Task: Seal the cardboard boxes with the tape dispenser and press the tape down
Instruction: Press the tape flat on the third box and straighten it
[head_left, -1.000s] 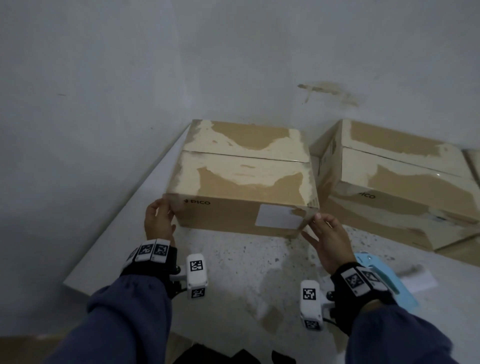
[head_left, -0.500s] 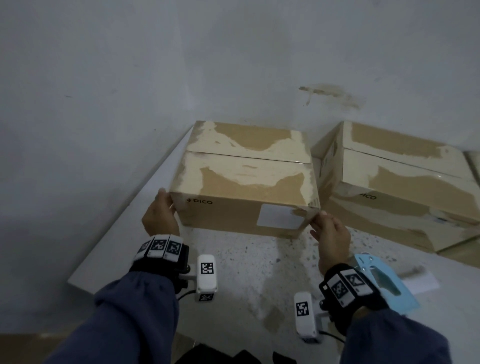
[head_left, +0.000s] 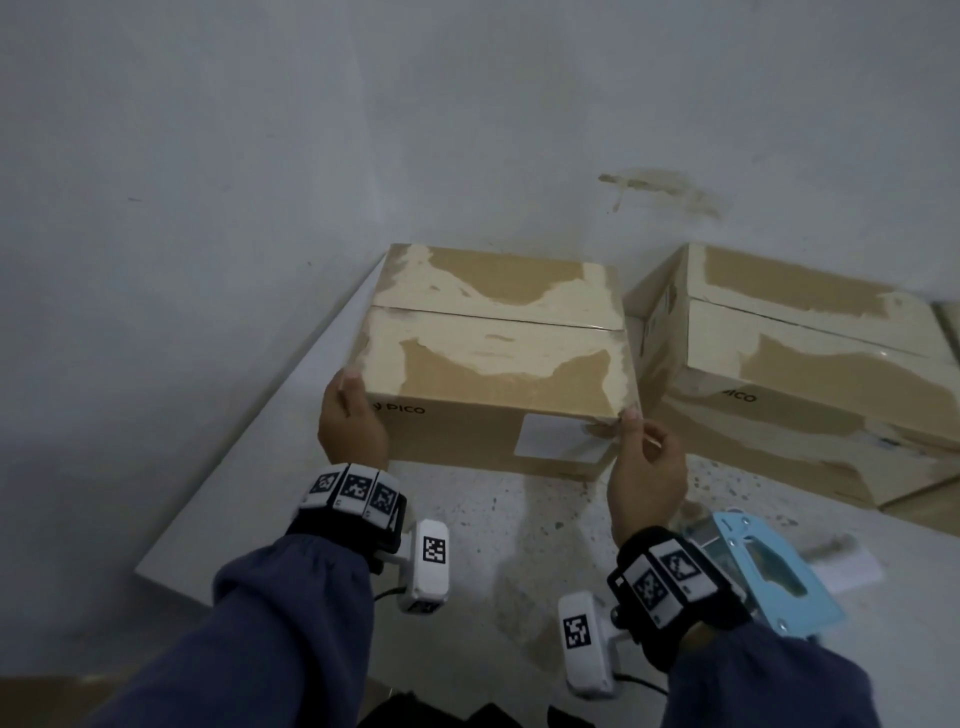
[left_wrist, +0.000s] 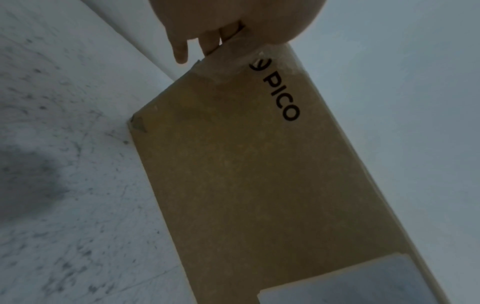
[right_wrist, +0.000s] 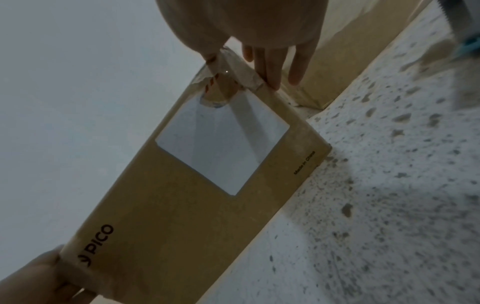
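Observation:
A brown "PICO" cardboard box stands on the speckled floor, its flaps closed along a seam across the top. My left hand grips its near left corner, thumb on the top edge and fingers down the left side. The right hand holds the near right corner, thumb by torn tape and fingers along the right edge. Behind my right wrist, the light-blue tape dispenser lies flat on the floor, untouched. A white label is on the box front.
A second "PICO" box sits close to the right of the first, almost touching it. A grey wall rises right behind both boxes. A white board edges the floor on the left. White paper lies under the dispenser.
Both hands have slid up and closed on the box's near top corners. One second ago the right hand's fingers were spread beside the corner. The box itself has hardly shifted.

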